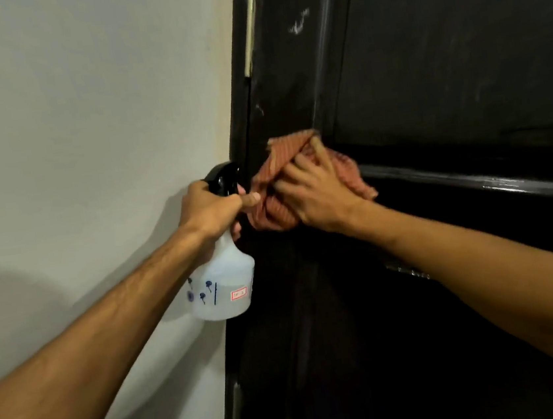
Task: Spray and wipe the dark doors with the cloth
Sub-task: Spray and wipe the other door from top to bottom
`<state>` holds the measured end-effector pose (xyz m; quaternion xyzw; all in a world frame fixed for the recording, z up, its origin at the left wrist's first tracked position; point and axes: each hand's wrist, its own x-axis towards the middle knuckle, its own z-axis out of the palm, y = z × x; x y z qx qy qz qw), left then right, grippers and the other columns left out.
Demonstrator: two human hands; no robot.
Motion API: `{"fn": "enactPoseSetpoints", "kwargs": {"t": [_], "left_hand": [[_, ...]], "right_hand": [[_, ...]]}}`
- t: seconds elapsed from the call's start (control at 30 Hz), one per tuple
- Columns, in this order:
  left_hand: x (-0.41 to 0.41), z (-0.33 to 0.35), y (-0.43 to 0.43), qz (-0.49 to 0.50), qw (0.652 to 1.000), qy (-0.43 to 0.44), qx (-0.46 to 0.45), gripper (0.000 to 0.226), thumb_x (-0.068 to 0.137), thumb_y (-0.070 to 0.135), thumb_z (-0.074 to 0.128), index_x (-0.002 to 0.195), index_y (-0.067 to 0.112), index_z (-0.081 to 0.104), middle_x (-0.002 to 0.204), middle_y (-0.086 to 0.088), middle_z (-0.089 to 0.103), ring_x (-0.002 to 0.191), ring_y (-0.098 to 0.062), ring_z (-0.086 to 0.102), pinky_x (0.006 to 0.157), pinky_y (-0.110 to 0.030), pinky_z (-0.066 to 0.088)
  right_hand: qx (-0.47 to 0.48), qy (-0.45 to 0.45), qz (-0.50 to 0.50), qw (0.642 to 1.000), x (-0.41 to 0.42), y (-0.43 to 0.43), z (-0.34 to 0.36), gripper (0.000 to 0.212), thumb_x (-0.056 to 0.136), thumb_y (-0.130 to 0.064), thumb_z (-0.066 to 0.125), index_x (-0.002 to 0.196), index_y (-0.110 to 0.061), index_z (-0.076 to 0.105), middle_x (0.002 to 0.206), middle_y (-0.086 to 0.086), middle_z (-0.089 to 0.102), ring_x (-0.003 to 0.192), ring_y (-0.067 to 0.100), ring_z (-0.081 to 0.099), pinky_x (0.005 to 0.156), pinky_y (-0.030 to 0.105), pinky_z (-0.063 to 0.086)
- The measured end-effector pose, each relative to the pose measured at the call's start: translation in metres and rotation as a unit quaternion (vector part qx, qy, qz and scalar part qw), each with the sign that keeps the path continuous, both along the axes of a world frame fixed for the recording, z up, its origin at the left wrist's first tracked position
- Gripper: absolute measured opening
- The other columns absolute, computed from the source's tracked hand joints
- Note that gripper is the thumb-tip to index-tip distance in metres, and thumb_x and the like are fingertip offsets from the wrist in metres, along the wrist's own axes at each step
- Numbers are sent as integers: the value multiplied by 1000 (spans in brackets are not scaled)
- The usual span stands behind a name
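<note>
Pale wall [67, 112], brass hinge [250, 33] beside it

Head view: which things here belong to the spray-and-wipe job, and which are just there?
In the job:
- door, dark, with pale smears
- cloth, pressed on the door by the right hand
- spray bottle, gripped by the left hand

Just there:
- wall
- hinge

Both arms reach forward — left hand [211, 213] curled in a grip, right hand [318, 194] pressing with spread fingers.
</note>
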<state>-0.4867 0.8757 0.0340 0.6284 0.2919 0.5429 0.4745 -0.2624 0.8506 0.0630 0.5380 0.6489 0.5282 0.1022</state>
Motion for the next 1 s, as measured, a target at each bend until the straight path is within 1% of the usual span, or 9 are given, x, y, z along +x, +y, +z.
{"fn": "enactPoseSetpoints", "kwargs": {"t": [0.13,0.3,0.4,0.47,0.57,0.73,0.83,0.93,1.0], "left_hand": [[9,-30,-26,-13,999,41,-22,18,84,15,83,96,6,72,87,-14,75,44,-12,54,45,-24,49],[23,-64,-56,-30,997,45,-58,18,83,14,85,91,6,72,72,-10,70,41,-14,52,44,-25,47],[26,-69,-65,-46,996,49,-62,16,82,12,85,90,7,71,72,-9,69,43,-15,52,45,-25,47],[25,-74,-64,-42,996,39,-66,17,83,12,83,94,6,71,78,-13,71,48,-19,52,46,-27,47],[28,-85,-65,-46,996,33,-71,17,82,13,84,96,9,75,84,-19,75,56,-27,55,48,-28,48],[30,-86,-61,-42,996,42,-70,18,82,12,85,94,6,72,71,-12,69,43,-18,50,44,-26,44],[29,-88,-53,-32,996,38,-71,18,82,12,84,94,7,72,71,-11,69,42,-16,50,42,-26,44],[34,-98,-58,-29,997,35,-67,15,80,10,86,88,7,74,64,-11,67,41,-17,50,43,-25,43],[36,-96,-61,-42,997,37,-62,14,81,11,85,88,8,74,68,-14,69,44,-18,52,43,-25,43]], "right_hand": [[120,48,-9,992,14,-39,-21,57,90,-34,50,146,-23,52,160,17,36,152,41,22,121,67,6],[-165,10,18,986,21,-68,-154,45,86,-24,53,128,-17,68,140,13,59,137,36,49,127,54,2],[-51,92,3,994,20,-72,-122,50,93,-22,45,140,-16,60,142,12,58,140,34,46,126,50,7],[18,108,-17,994,15,-65,-103,52,86,-23,42,130,-12,68,132,15,65,132,39,54,120,49,15],[-41,59,5,997,7,-54,-137,47,87,-19,39,115,-8,75,126,19,68,120,39,60,103,46,36],[-17,46,82,995,-1,-53,-118,33,86,-20,46,100,-12,76,118,11,61,105,29,48,86,39,38],[32,74,89,993,-1,-40,-115,17,86,-19,62,93,-10,74,110,12,57,100,31,49,87,42,38],[-92,80,112,986,-6,-47,-161,28,83,-21,50,91,-12,75,98,6,61,93,28,54,85,42,40],[-81,83,101,988,-1,-56,-149,36,86,-25,44,99,-13,75,101,6,64,97,29,59,91,42,41]]}}
